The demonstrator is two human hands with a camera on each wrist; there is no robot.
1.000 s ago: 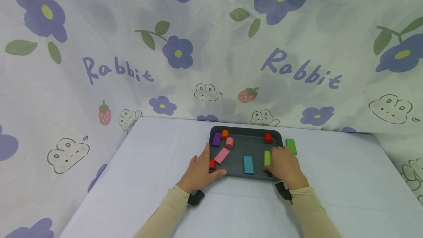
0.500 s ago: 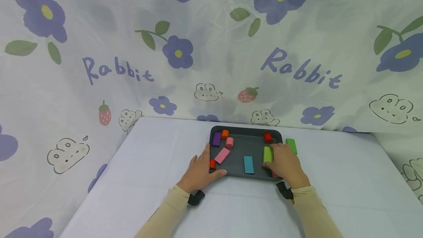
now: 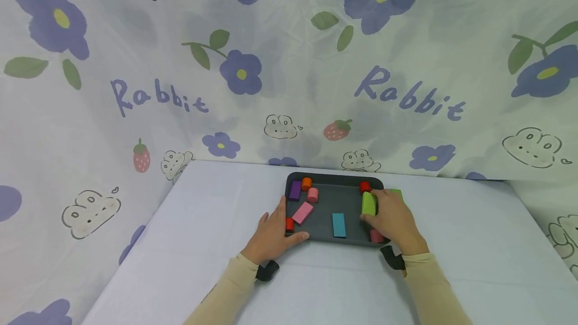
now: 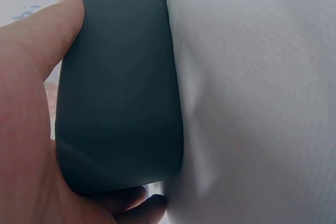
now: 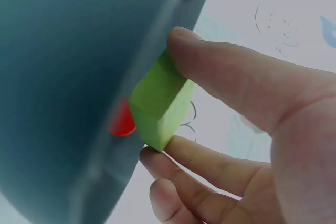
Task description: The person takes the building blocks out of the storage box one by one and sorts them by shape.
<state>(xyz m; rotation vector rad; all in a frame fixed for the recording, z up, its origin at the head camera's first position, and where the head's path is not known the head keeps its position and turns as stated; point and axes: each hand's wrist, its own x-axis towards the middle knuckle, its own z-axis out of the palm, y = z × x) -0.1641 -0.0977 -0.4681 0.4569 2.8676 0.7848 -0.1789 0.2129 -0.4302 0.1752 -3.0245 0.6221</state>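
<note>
Lime-green oblong block (image 3: 368, 204), straight-edged, in the right hand (image 3: 398, 218)

Right hand (image 3: 397, 219) pinches a lime block (image 3: 369, 203) at a dark tray (image 3: 347, 197)

The left hand (image 3: 271, 235) rests spread against the tray's near left corner. Inside, a purple block (image 3: 295, 190), orange cylinder (image 3: 306, 183) and pink cylinder (image 3: 312, 194) cluster in the far left corner; a pink block (image 3: 302, 212) and a blue block (image 3: 338, 225) lie nearer. A green block (image 3: 396, 191), partly hidden, lies outside, on the white table (image 3: 180, 255).
</note>
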